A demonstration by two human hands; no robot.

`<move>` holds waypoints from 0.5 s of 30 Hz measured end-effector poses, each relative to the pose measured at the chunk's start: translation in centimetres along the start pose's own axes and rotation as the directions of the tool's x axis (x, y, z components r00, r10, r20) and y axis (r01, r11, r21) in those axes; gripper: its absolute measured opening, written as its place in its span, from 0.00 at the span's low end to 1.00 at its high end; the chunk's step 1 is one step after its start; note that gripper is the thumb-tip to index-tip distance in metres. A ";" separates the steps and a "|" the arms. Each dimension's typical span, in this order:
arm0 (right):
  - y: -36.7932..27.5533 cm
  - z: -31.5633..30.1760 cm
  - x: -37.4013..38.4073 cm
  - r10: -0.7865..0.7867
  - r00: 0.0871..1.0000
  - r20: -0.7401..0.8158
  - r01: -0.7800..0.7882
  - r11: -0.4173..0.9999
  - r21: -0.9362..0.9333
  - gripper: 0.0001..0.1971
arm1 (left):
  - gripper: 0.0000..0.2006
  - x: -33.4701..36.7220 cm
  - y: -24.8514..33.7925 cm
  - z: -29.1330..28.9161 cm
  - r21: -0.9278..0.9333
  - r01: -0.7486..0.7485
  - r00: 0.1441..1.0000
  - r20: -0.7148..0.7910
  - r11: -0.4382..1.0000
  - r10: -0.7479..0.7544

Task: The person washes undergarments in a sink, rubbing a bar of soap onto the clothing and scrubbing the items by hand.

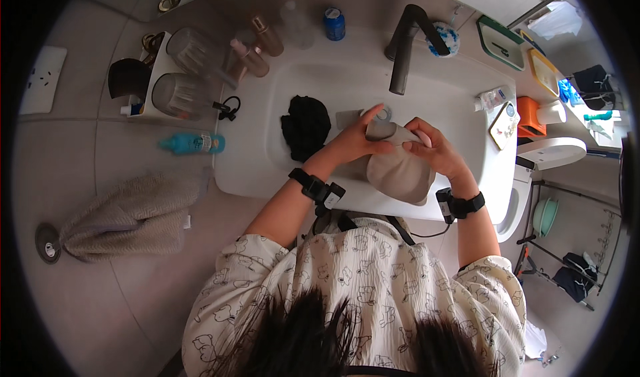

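Observation:
Over the front of the white washbasin, both my hands hold a beige cloth item with a smooth, rounded shape; its exact kind does not show. My left hand grips its upper left edge, with the index finger stretched toward the drain. At the upper right edge, my right hand pinches the fabric with curled fingers. A small pale pink thing shows by those fingers, too little of it visible to name. A crumpled black cloth lies in the basin, left of my left hand.
A dark tap reaches over the basin from the back. Pump bottles and a blue can stand along the rear rim. On the left are a turquoise bottle and a hanging towel. A soap dish sits at right.

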State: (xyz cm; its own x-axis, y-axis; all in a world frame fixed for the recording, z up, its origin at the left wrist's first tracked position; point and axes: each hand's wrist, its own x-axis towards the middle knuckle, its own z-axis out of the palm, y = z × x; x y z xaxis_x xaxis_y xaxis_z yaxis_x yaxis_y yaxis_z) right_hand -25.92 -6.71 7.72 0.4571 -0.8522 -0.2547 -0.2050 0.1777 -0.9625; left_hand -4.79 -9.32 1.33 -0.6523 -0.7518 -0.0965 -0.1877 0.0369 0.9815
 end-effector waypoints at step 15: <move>5.7 -1.8 1.1 0.025 0.716 -0.698 -0.146 0.983 -0.115 0.15 | 0.20 1.5 -1.8 4.9 -0.478 0.089 0.939 -0.251 0.874 -0.233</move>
State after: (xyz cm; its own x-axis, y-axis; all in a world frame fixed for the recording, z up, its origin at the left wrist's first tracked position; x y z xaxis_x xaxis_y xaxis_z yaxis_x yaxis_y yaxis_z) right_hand -28.14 -7.55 2.07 -0.2822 -0.9489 -0.1411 -0.3678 0.2428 -0.8976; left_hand -9.02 -7.34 -1.41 -0.3846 -0.8802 -0.2781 0.1290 -0.3496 0.9280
